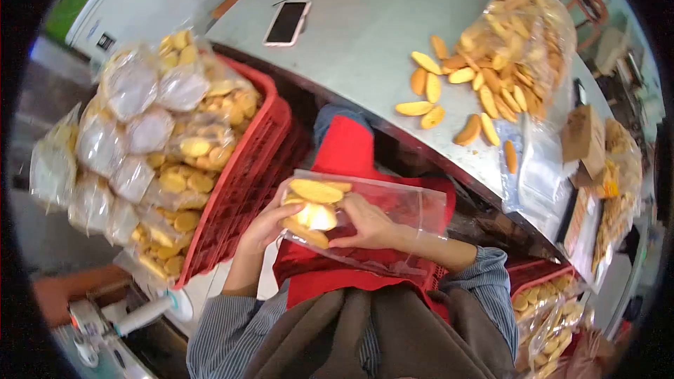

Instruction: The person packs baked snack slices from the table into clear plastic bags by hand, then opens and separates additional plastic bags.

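Note:
A clear plastic bag (411, 203) lies over my lap, with several oblong golden-brown rusks (316, 191) at its left end. My left hand (267, 221) is closed around that end, its thumb over the rusks. From the other side, my right hand (366, 223) curls against the rusks with thumb and fingers bent. Whether it is inside the bag or on top of the plastic, I cannot tell. Bright glare hides part of the middle rusks.
Loose rusks (489, 102) spill from a large plastic bag (544, 28) on the table (365, 21). A phone (287, 23) lies there too. At left, a red crate (270, 109) holds several filled bags (210, 123). Flat plastic bags (540, 161) lie near the table's right edge.

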Motion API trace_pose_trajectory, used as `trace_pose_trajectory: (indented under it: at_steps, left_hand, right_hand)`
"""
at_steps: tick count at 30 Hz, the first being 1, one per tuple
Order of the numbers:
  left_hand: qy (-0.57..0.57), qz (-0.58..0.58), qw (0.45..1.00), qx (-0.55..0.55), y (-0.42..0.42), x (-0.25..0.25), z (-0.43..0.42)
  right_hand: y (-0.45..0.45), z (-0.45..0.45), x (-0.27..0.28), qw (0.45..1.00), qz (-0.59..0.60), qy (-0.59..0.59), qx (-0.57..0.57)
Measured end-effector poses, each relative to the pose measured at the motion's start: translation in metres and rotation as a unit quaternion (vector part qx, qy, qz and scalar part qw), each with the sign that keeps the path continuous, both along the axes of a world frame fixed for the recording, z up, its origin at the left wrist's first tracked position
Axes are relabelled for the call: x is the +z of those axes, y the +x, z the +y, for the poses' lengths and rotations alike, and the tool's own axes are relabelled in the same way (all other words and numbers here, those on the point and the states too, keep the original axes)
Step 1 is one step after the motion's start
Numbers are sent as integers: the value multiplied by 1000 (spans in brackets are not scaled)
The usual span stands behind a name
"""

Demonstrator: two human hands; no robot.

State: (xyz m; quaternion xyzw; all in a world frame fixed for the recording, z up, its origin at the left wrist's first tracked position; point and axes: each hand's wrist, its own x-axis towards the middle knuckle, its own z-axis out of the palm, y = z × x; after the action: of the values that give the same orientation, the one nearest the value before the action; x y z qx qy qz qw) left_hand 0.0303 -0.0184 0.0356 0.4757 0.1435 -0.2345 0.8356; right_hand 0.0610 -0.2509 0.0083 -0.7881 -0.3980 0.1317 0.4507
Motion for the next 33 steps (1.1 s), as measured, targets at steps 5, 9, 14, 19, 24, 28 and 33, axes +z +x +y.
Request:
trace_pose_trajectory:
  at_steps: [5,9,14,19,24,28,33]
  left_hand:
    - [-14,-12,997,72,-6,-8,18]
    - [-63,9,987,145,-10,-32,31]
    - [-56,8,990,127,4,-41,15]
    - [38,4,991,129,13,-25,2]
    - [10,25,981,190,23,-21,-3]
    - [-1,29,981,190,27,-23,1]
    - [7,46,975,218,27,-28,5]
  right_hand:
    - [26,-57,39,991,56,7,119]
    - [86,-144,79,976,157,-50,-144]
    - [241,-293,32,866,-66,-129,-478]
    - [319,-305,148,759,-388,-124,-509]
    - [373,-317,133,758,-270,-315,-503]
    - [456,-392,-12,703,-271,-434,-494]
    - [404,-337,-10,691,-309,-270,-595]
